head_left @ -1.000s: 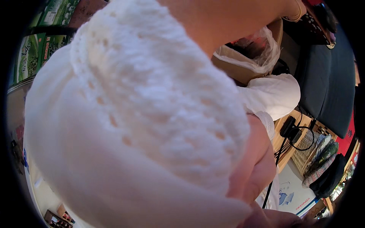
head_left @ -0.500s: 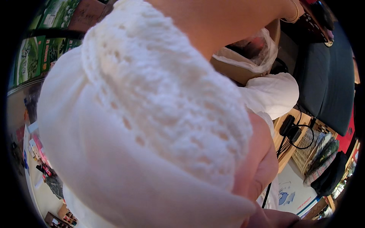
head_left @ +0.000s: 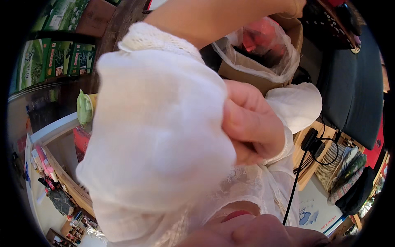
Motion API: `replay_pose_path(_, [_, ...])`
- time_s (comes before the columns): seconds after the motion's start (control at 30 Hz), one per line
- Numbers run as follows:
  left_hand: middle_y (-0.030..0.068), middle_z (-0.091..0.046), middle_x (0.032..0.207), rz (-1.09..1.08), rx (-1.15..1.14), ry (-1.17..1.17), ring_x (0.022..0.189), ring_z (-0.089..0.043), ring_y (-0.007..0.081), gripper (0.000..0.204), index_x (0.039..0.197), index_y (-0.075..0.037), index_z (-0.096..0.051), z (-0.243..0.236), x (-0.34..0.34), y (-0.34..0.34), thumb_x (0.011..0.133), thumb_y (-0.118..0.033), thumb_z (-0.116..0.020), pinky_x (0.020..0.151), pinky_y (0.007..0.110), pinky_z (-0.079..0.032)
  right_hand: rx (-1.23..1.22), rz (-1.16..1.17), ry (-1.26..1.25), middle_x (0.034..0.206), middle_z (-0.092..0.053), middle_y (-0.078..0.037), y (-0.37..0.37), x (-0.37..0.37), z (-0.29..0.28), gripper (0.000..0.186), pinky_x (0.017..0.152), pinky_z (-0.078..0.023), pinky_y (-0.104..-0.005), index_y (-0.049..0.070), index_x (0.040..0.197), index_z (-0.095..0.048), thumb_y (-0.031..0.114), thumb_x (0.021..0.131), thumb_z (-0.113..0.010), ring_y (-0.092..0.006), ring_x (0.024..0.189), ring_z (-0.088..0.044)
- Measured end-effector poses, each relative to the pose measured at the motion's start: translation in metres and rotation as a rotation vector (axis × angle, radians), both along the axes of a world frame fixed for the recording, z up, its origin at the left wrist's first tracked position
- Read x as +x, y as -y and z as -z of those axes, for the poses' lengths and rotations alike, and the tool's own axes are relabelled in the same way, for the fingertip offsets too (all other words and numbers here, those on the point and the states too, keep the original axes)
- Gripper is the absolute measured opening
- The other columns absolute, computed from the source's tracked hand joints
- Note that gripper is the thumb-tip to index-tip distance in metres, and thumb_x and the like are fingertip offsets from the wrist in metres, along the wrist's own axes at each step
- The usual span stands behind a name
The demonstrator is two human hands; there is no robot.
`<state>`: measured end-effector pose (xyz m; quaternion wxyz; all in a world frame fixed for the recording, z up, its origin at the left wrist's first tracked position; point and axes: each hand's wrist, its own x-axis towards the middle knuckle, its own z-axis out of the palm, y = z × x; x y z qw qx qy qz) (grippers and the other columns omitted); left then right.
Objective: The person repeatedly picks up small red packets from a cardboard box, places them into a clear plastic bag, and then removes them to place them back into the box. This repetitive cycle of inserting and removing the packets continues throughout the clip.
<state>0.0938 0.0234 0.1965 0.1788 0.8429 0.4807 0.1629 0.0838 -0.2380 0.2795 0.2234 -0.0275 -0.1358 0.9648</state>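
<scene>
Two white sleeves [head_left: 152,119] [head_left: 298,105]; one right hand [head_left: 253,121]; one carton [head_left: 247,78]; one basket [head_left: 329,166].

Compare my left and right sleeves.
The right hand pinches the left sleeve; the right sleeve is unheld. The left sleeve looms large in view; the right sleeve looks smaller. The left sleeve's cuff leaves much forearm bare; the right sleeve's sits near the wrist. Both are white.

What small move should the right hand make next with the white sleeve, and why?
Perhaps the right hand could ease the white sleeve gently toward its lace cuff: the hand seems to pinch the fabric, which billows loosely, while the cuff sits around the left forearm, leaving the skin beyond it bare.
</scene>
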Motion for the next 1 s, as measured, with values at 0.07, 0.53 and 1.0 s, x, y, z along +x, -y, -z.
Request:
replay_pose_path(0.07, [0.0206,-0.053,0.123,-0.031,-0.011,0.007,0.115,-0.053,0.0354,0.045,0.116,-0.003,-0.055,0.039,-0.006,-0.022,0.076,-0.022,-0.067,0.094,0.040,-0.046,0.020,0.001,0.105,0.048,-0.037,0.004,-0.005,-0.003,0.007,0.019,0.036,-0.019,-0.0212,0.006,0.098,-0.054,0.023,0.098,-0.047,-0.0036,0.034,-0.027])
replay_pose_path(0.53, [0.0142,-0.060,0.102,-0.060,-0.054,0.298,0.101,-0.057,0.0309,0.031,0.098,-0.009,-0.062,0.166,-0.055,-0.031,0.072,-0.025,-0.068,0.088,0.038,-0.046,0.026,0.074,0.312,0.047,-0.038,0.005,-0.035,-0.030,0.080,0.023,0.034,-0.021,-0.0204,0.009,0.077,-0.053,0.024,0.094,-0.054,-0.0034,0.032,-0.025])
replay_pose_path(1.0, [0.0195,-0.049,0.125,-0.038,0.286,0.040,0.116,-0.046,0.0390,0.042,0.116,-0.004,-0.049,0.170,-0.095,0.010,0.077,-0.016,-0.061,0.099,0.044,-0.038,0.699,0.444,0.982,0.090,-0.070,-0.009,-0.150,0.078,0.155,0.026,0.051,-0.039,-0.0169,0.002,0.105,-0.065,0.021,0.091,-0.054,-0.0038,0.053,-0.048])
